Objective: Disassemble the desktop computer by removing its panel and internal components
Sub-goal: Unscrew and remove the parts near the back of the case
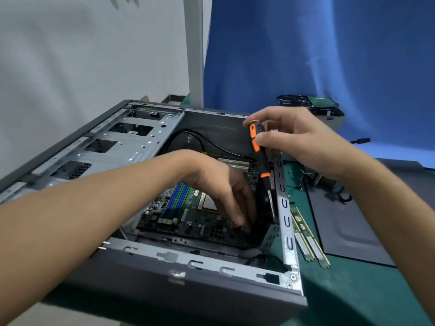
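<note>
A single wide-angle camera worn on the person's head looks forward and down from close above the open computer case (211,262), taking in the green desk (353,297) around it and the blue cloth (306,55) behind.

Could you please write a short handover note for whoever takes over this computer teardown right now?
Left hand: reaching into the case, fingertips down on the motherboard; whether it holds anything is unclear.
Right hand: grips the screwdriver, shaft pointing down inside the case's right wall.
Done: the side panel is off and lies on the green mat; two memory sticks lie between it and the case.
Left: the motherboard is still in the case, and so is a black cable.
</note>
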